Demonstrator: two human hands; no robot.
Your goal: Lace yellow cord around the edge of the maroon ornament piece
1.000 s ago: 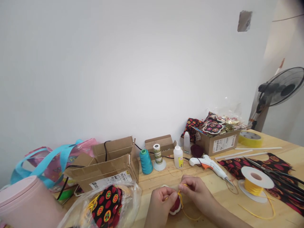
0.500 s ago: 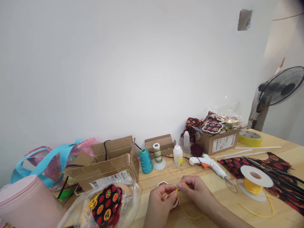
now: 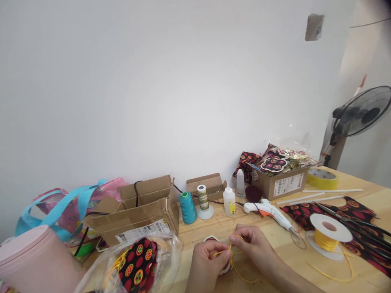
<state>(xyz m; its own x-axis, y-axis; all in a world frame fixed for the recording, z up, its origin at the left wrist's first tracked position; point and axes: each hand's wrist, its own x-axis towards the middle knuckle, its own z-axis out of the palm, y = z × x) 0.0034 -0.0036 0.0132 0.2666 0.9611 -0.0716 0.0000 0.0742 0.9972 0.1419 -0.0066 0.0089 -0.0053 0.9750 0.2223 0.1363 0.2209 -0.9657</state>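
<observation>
Near the front of the wooden table, my left hand (image 3: 210, 260) pinches a yellow cord (image 3: 241, 278) between thumb and fingers. My right hand (image 3: 252, 244) grips another stretch of the same cord just to the right, thumb against forefinger. A loop stands up at the right fingertips, and a loose length curves down onto the table. Beneath and behind my left hand lies a dark red patterned piece with a white scalloped edge (image 3: 210, 237), mostly hidden by the fingers. To the right stands a white spool (image 3: 332, 226) of yellow cord, its free end lying on the wood.
A glue gun (image 3: 275, 213), scissors (image 3: 351, 221) and patterned fabric (image 3: 360, 207) lie at right. Behind my hands stand a glue bottle (image 3: 229, 201) and a teal thread cone (image 3: 187, 208). Left are an open carton (image 3: 137, 217), a plastic bag (image 3: 171, 252) and a pink container (image 3: 36, 260).
My hands have shifted slightly apart, with the cord now stretched upright between the fingertips. More of the scalloped piece shows behind my left hand.
</observation>
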